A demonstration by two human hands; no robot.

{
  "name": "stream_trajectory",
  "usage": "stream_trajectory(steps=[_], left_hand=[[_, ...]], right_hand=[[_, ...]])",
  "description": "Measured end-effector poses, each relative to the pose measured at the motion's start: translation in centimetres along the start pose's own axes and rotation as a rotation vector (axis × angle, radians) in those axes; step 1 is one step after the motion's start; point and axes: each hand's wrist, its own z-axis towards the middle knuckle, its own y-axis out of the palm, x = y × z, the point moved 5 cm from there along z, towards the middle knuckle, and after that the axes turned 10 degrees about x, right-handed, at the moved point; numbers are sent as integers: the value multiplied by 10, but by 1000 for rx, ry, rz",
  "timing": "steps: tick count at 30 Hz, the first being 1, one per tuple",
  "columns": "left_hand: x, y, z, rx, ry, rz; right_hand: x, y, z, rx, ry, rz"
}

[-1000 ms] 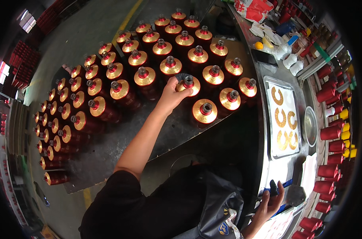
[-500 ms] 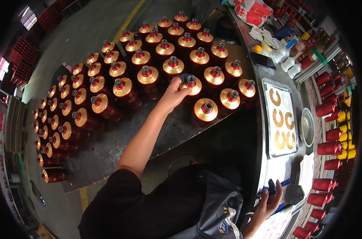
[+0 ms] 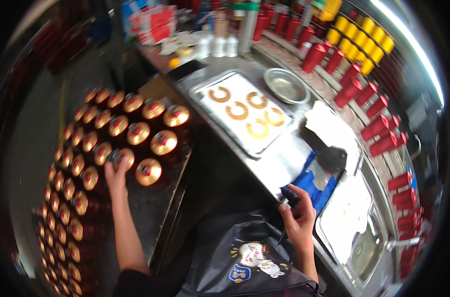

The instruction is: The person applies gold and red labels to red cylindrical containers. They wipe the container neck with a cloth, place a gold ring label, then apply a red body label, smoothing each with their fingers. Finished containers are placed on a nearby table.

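My left hand [image 3: 117, 177] is closed around the neck area of a dark red bottle with a gold shoulder [image 3: 128, 157]. Dark covers show on its fingertips. The bottle stands within a block of similar bottles, one of them a gold-topped bottle [image 3: 148, 172] just to its right. My right hand [image 3: 300, 216], with a black cover on a finger, is lifted by the bench edge near a blue cloth [image 3: 311, 185]. Its fingers are loosely curled and apart, and I make out nothing held. A metal tray [image 3: 205, 94] carries several gold C-shaped pieces on white.
A metal bowl [image 3: 286, 86] sits behind the tray. To the right lie a second tray with white sheets [image 3: 341, 218] and a sink [image 3: 366, 250]. Red bottles [image 3: 351, 91] and yellow ones [image 3: 358, 37] line the back. A red-and-white bag [image 3: 153, 24] rests at the bench's far end.
My view has swung right, so the bottles now appear further left and the bench is central. My left hand stays at the bottle's neck. My right hand's fingers have curled more.
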Motion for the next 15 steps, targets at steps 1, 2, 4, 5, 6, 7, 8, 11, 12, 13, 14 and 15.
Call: stream_trajectory(steps=[1,2,4,5,6,7,8,11,12,13,14,15], left_hand=[[6,-3,0,56,27,78],[13,-5,0,149,4,173],[46,-1,-9,333,131,432],[71,12,-15,357,232,610],[88,37,-21,288,257,260],[107,71,-30,194,337,185],[121,102,-38,164,283,115],[151,241,-77,-337,346,-82],[149,291,-95,-482,338,-139],[147,345,-112,-678,271,-243],[134,394,-133,-775,344,-244],[130,445,-149,-814,479,-197]], right_hand=[[-4,-9,0,27,-48,-15],[-4,-16,0,49,-65,-70],[2,-31,1,47,54,8],[5,-40,1,86,86,120],[8,-46,4,101,130,234],[15,-52,6,117,182,319],[19,-59,9,144,191,396],[42,-76,14,225,226,475],[52,-81,13,239,245,491],[57,-88,12,264,249,505],[70,-89,10,285,214,527],[79,-95,9,315,273,451]])
